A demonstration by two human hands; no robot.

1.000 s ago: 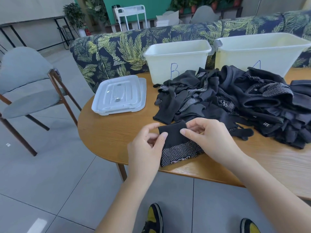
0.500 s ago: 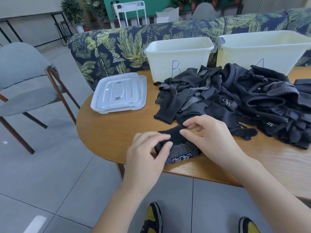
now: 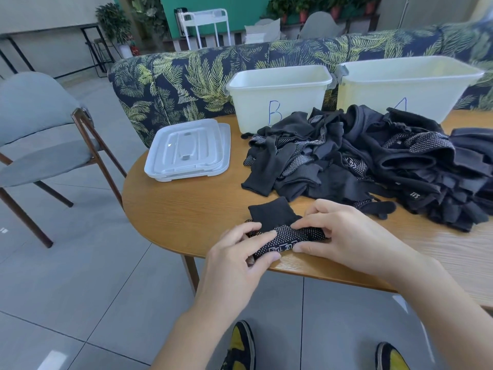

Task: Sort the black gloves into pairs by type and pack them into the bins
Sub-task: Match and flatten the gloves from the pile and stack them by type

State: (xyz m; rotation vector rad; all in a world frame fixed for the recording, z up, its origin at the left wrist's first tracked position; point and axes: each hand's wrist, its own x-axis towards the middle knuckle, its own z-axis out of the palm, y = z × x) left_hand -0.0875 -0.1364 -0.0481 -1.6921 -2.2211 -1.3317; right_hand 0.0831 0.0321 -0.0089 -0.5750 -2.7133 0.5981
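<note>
- Wooden table (image 3: 192,209): rounded end, grey tiled floor beneath; leaf-print sofa (image 3: 186,76) behind its far edge.
- Folded glove (image 3: 282,231): black, white-dotted, at the table's near edge; plain cuff points toward the far side.
- Left hand (image 3: 240,260): fingers and thumb curled, pinching the folded glove's left end.
- Right hand (image 3: 341,236): fingers and thumb curled, pinching its right end.
- Glove pile (image 3: 373,161): black, loose, mid-table, beyond the hands.
- Bin B (image 3: 277,94): white, at the table's far edge, touching the pile.
- Bin A (image 3: 408,84): white, larger, right of bin B.
- Lids (image 3: 189,150): clear, stacked, at the table's left end.
- Grey chair (image 3: 40,129): left of the table.
</note>
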